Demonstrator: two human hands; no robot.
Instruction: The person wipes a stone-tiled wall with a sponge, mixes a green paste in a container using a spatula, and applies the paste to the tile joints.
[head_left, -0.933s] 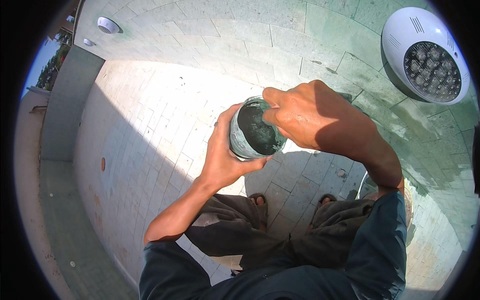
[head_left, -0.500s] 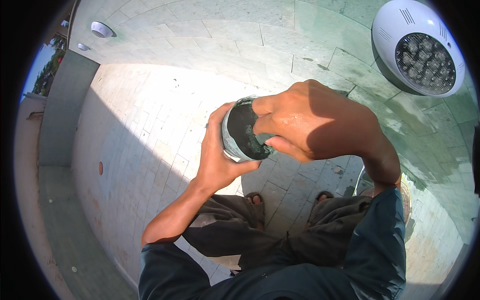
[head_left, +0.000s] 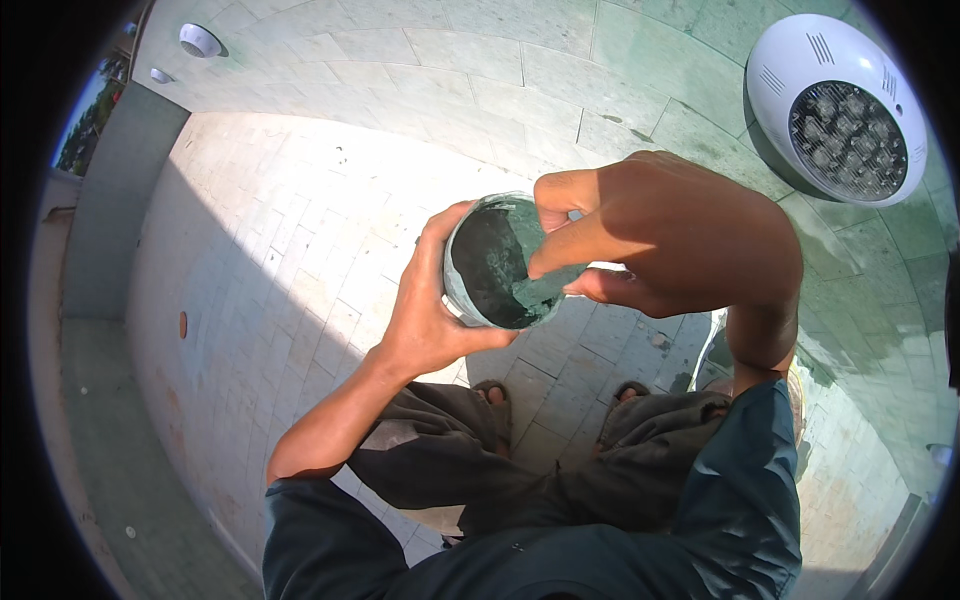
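My left hand (head_left: pixel 420 310) is wrapped round a pale, smeared cylindrical container (head_left: pixel 455 290), tipped so its dark green, wet-looking contents (head_left: pixel 485 260) show. My right hand (head_left: pixel 675 235) is bent over the container's right side, fingers down at its mouth, thumb and fingers pinched on a flat green-coated piece (head_left: pixel 540 285) that I cannot clearly make out, smeared like the contents.
A curved pale green tiled wall (head_left: pixel 500 60) carries a large white round lamp (head_left: pixel 835 110) at upper right and smaller ones (head_left: pixel 199 40) far left. Sunlit and shaded tiled floor (head_left: pixel 270 220) surrounds my sandalled feet (head_left: pixel 625 395). A bucket (head_left: pixel 800 405) is partly hidden by my right arm.
My right hand's wrist has swung right and its fingers have shifted, showing more of the green piece inside the container. My left hand and the container have moved slightly left.
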